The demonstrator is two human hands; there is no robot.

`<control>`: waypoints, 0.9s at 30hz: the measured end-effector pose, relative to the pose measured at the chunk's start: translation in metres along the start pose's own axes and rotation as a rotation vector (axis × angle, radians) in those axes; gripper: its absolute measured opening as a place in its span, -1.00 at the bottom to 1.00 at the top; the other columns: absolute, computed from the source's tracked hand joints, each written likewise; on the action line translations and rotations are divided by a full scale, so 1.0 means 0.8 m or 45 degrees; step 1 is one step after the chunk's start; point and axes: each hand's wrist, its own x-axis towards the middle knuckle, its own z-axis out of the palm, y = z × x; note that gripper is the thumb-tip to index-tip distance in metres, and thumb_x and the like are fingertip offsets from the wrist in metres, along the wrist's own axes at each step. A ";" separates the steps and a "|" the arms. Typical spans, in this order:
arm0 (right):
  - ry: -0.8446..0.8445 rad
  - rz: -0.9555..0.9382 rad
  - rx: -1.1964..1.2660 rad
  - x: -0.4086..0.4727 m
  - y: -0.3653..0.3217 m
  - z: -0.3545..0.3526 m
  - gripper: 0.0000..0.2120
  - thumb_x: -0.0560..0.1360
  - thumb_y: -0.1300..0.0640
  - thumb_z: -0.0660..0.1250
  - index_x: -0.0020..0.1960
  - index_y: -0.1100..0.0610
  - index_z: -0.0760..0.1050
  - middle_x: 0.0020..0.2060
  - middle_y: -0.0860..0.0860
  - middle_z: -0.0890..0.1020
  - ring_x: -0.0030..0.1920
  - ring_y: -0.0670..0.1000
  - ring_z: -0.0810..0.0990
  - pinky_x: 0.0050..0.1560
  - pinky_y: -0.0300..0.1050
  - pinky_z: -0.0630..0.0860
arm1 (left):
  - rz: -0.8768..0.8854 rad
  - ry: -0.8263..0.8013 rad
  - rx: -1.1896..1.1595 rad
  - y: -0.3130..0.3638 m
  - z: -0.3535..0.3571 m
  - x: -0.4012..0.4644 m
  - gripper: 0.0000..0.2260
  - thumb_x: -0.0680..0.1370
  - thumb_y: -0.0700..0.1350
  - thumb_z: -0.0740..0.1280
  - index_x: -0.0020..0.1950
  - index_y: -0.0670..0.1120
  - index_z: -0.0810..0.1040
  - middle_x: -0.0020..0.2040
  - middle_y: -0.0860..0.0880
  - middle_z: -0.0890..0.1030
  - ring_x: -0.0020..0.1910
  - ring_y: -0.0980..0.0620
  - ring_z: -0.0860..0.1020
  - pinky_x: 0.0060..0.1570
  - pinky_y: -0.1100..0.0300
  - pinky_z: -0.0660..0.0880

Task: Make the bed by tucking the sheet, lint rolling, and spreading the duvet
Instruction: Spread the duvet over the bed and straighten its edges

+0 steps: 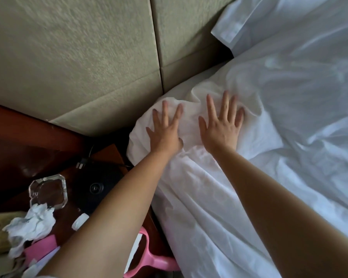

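2 hands, left hand (165,130) and right hand (222,128), press splayed fingers (209,105) flat on sheet (199,197).

The bed (319,177) fills the right side, its corner pushed up near the padded headboard panels. A white sheet (209,207) covers it, rumpled into folds at the corner and hanging down over the near edge. Both hands lie flat on that corner with fingers spread, the left hand (165,129) near the rounded edge, the right hand (222,125) just beside it. A white pillow (289,23) lies at the head end. Left of the bed stands a dark wooden surface (18,141); on it sit a clear glass ashtray (47,192), crumpled white tissue (31,223), a black round device (96,185) and a pink-handled lint roller (149,259).
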 end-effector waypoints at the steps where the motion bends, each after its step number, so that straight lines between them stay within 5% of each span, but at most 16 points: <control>1: -0.130 0.013 0.019 0.010 0.004 0.004 -0.41 0.60 -0.19 -0.05 0.54 -0.13 -0.20 0.54 0.07 -0.22 0.53 0.16 -0.23 0.46 0.15 -0.26 | -0.034 -0.071 0.033 0.002 0.002 0.006 -0.18 0.55 -0.06 0.28 0.50 0.25 -0.32 0.51 0.02 -0.41 0.50 -0.17 -0.34 0.38 -0.37 0.00; 4: -0.461 -0.070 -0.033 0.039 0.012 0.021 -0.37 0.57 -0.29 -0.07 0.53 -0.16 -0.25 0.54 0.02 -0.23 0.52 0.21 -0.21 0.47 0.20 -0.14 | -0.144 -0.165 0.041 -0.003 0.013 0.022 -0.17 0.53 0.07 0.27 0.49 0.24 -0.36 0.51 -0.07 -0.40 0.50 -0.18 -0.34 0.34 -0.43 0.04; 13: -0.655 -0.181 -0.241 0.084 0.012 0.033 -0.32 0.53 -0.35 -0.02 0.52 -0.21 -0.27 0.52 -0.03 -0.30 0.50 0.26 -0.26 0.46 0.24 -0.19 | -0.266 -0.260 0.176 -0.001 0.018 0.045 -0.22 0.55 0.10 0.21 0.48 0.26 -0.36 0.47 -0.15 -0.47 0.46 -0.23 -0.42 0.34 -0.42 0.00; 17: -0.472 -0.143 -0.088 0.045 0.025 0.018 -0.38 0.58 -0.17 0.04 0.55 -0.10 -0.12 0.55 -0.03 -0.11 0.54 0.06 -0.09 0.49 0.06 -0.10 | -0.050 -0.059 0.248 0.003 0.015 0.005 -0.39 0.62 0.04 0.15 0.56 0.14 -0.14 0.55 -0.06 -0.31 0.53 -0.15 -0.25 0.40 -0.32 -0.04; 21: -0.177 0.043 0.092 -0.060 0.035 0.031 -0.41 0.55 -0.05 -0.12 0.54 0.12 0.10 0.52 0.08 0.17 0.51 0.05 0.12 0.44 -0.12 -0.12 | 0.004 -0.006 0.127 0.010 0.042 -0.052 -0.53 0.66 0.01 0.03 0.55 0.18 -0.02 0.58 0.02 -0.09 0.55 -0.05 -0.09 0.40 -0.23 0.13; 24: -0.329 0.002 0.027 -0.090 0.052 0.052 -0.27 0.43 -0.13 -0.27 0.56 0.11 -0.01 0.54 0.09 0.06 0.54 0.03 0.00 0.46 -0.13 -0.18 | 0.057 -0.087 0.124 0.017 0.070 -0.085 -0.56 0.65 0.11 -0.01 0.53 0.25 0.02 0.57 0.02 -0.16 0.54 -0.09 -0.11 0.36 -0.27 0.16; 27: -0.411 -0.016 0.061 -0.076 0.069 0.040 -0.44 0.58 -0.01 0.03 0.55 0.06 0.04 0.54 0.03 0.07 0.53 0.00 0.02 0.47 -0.12 -0.08 | 0.051 -0.204 0.076 0.017 0.080 -0.106 -0.57 0.65 0.14 -0.02 0.52 0.26 0.03 0.57 0.01 -0.21 0.54 -0.14 -0.16 0.36 -0.35 0.08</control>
